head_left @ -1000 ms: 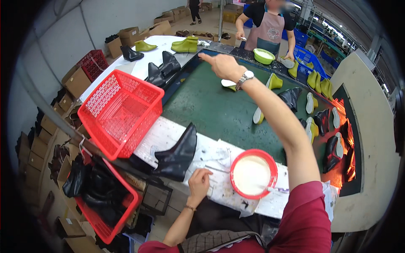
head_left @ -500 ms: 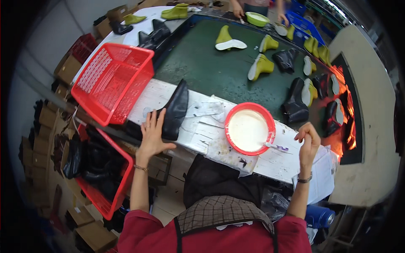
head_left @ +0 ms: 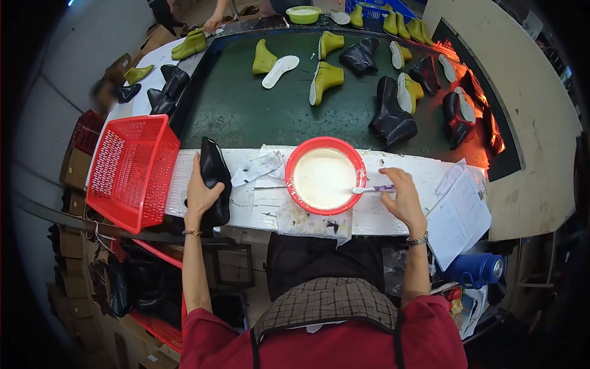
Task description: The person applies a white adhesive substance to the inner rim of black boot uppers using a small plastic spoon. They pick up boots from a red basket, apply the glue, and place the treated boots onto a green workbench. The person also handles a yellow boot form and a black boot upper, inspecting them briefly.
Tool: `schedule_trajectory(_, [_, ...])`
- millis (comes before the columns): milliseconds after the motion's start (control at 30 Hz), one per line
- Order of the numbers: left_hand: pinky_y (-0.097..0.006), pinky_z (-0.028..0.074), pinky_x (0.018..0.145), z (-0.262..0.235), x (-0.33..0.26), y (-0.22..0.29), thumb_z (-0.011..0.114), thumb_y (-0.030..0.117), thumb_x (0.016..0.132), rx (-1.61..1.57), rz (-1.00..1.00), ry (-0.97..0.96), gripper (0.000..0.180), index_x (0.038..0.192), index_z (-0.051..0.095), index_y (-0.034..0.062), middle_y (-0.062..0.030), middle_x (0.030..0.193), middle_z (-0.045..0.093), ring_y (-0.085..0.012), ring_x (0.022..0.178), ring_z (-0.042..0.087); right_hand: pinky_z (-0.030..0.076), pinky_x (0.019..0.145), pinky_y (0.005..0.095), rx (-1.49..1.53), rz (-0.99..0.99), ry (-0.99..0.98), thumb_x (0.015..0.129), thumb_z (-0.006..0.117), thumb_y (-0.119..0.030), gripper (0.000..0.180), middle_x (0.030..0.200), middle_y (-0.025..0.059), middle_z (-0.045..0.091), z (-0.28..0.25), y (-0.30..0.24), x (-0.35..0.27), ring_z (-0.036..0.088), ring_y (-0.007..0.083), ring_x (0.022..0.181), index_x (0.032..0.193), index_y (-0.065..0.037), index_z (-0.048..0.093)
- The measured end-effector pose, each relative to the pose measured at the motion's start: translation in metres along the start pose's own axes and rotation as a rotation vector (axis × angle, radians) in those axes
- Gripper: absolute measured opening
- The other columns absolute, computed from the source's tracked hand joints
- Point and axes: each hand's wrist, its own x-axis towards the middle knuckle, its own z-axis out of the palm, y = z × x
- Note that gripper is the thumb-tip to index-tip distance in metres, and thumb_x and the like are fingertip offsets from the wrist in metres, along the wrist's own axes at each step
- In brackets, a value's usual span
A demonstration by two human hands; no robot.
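Note:
My left hand grips a black leather boot by its side, thumb across the front, on the white board left of the bowl. A red bowl of creamy white liquid sits in the middle of the board. Over the bowl's right rim lies a toothbrush with a white head and purple handle. My right hand is beside the handle's end, thumb and forefinger apart around it. Whether they touch it is hard to make out.
Beyond the white board, a dark green belt carries black boots and yellow-green lasts. An orange-glowing opening is at right. Red baskets stand left; papers lie right. A co-worker's hand shows at the far side.
My left hand has gone from lying spread beside the boot to gripping it. My right hand has moved to the toothbrush handle, its fingers opening around it. The view has turned.

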Motion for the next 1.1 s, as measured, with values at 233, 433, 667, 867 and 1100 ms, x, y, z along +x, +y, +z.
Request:
schedule_trajectory(233, [-0.028,0.053,0.08,-0.061,-0.039,0.095,0.069,0.005,0.078,-0.674,-0.327,-0.17,0.044,0.12,0.063,-0.0065,-0.0068,0.099,0.07,-0.013,0.084,0.065,0.05,0.072,0.0383,0.348,0.28,-0.044,0.089,0.071,-0.007,0.019,0.092,0.0129,0.065,0.009,-0.003,-0.008,0.064,0.0297,0.081,0.108,-0.002,0.075])
schedule_trajectory(433, [-0.027,0.054,0.079,-0.052,-0.052,0.145,0.07,0.004,0.081,-0.771,-0.41,-0.366,0.036,0.115,0.067,-0.0072,-0.0065,0.1,0.072,-0.0119,0.087,0.066,0.051,0.069,0.0399,-0.115,-0.019,-0.164,0.089,0.073,-0.023,0.017,0.086,0.0054,0.062,0.014,-0.023,0.036,0.063,0.0252,0.08,0.101,-0.012,0.078])
schedule_trajectory(667, [-0.027,0.055,0.078,-0.044,-0.032,0.173,0.077,0.009,0.086,-0.803,-0.406,-0.569,0.03,0.111,0.07,-0.0072,-0.0067,0.096,0.074,-0.0106,0.086,0.067,0.049,0.069,0.0387,-0.103,-0.042,-0.118,0.085,0.077,-0.022,0.014,0.085,0.0018,0.064,0.015,-0.018,0.036,0.062,0.0228,0.081,0.097,-0.014,0.079])
schedule_trajectory(867, [-0.027,0.058,0.076,-0.032,-0.015,0.195,0.078,0.01,0.085,-0.854,-0.463,-0.826,0.031,0.11,0.069,-0.0069,-0.0083,0.094,0.074,-0.012,0.082,0.069,0.042,0.072,0.0325,0.365,0.002,-0.01,0.083,0.081,-0.017,0.015,0.083,0.0007,0.066,-0.004,-0.014,0.045,0.058,0.0173,0.071,0.097,-0.011,0.079])
schedule_trajectory(1100, [-0.027,0.058,0.076,-0.025,-0.007,0.21,0.076,0.009,0.086,-0.867,-0.421,-0.921,0.03,0.11,0.071,-0.008,-0.0096,0.095,0.075,-0.0133,0.082,0.071,0.034,0.086,0.0325,0.388,-0.205,-0.082,0.081,0.082,-0.015,0.015,0.085,-0.0014,0.067,-0.011,-0.031,0.077,0.059,0.0118,0.084,0.097,-0.016,0.081])
